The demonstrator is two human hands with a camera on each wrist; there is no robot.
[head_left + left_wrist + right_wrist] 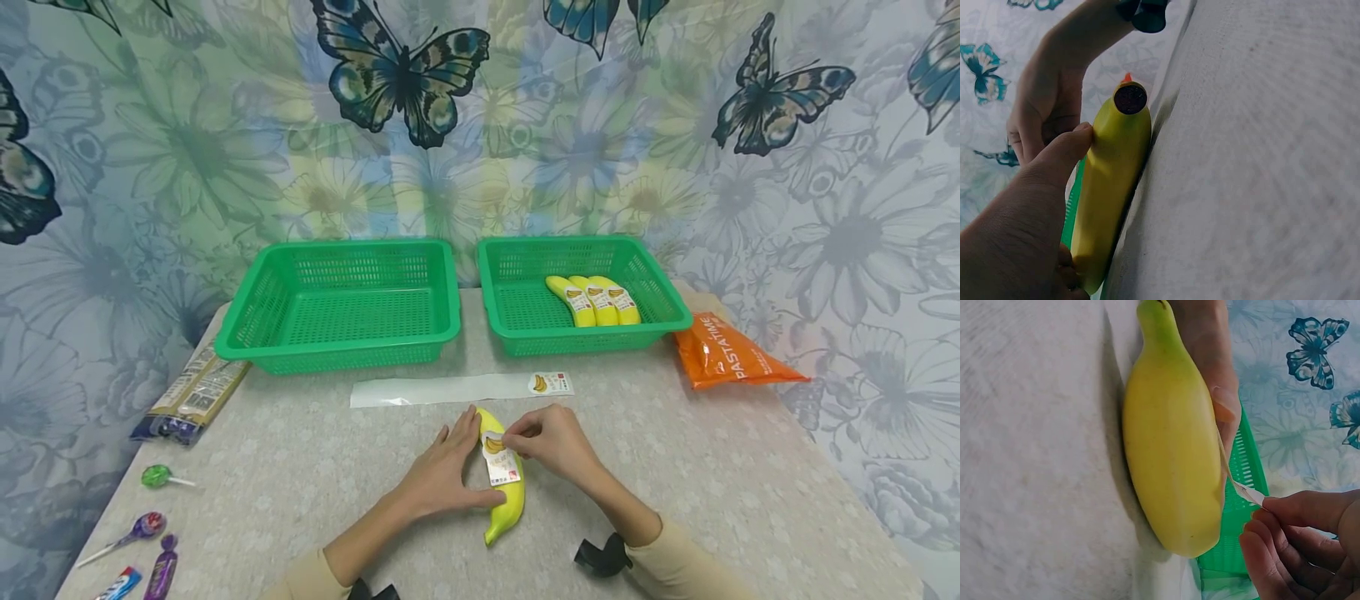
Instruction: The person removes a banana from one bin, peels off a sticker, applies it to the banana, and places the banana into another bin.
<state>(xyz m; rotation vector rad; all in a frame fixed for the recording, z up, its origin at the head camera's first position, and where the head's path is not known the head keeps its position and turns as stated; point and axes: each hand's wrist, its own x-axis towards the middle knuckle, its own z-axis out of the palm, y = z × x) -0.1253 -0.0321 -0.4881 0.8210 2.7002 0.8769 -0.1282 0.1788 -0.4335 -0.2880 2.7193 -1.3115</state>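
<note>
Sticker (501,460) going onto the banana (504,483): that's the step in hand, judging by the layout. Banana lies on the table (300,467) near the front edge, stem end toward the person. Left hand (442,475) steadies it, thumb curled against the near side, fingers along the far side, so its grip is closed round the fruit. Right hand (551,442) pinches the top edge of the sticker betw. thumb & fingertips; the right wrist view shows that edge (1249,492) lifted off the peel, rest of the label seems down already.

Backing strip (457,389) lies just beyond the banana, one more sticker (550,383) on its right end. Right basket (663,321) holds three labelled bananas (596,300); left basket (337,342) sits beside it. Orange bag (731,358) at right, dark packet (191,396) & lollipops (157,477) at left, well apart from the work.

Next move, imo: press the free edge flat w/ the right fingers, smoothing along the curve w/o creasing, while the left keeps the fruit from rolling. Then probably lift it into the right basket w/ the others.
</note>
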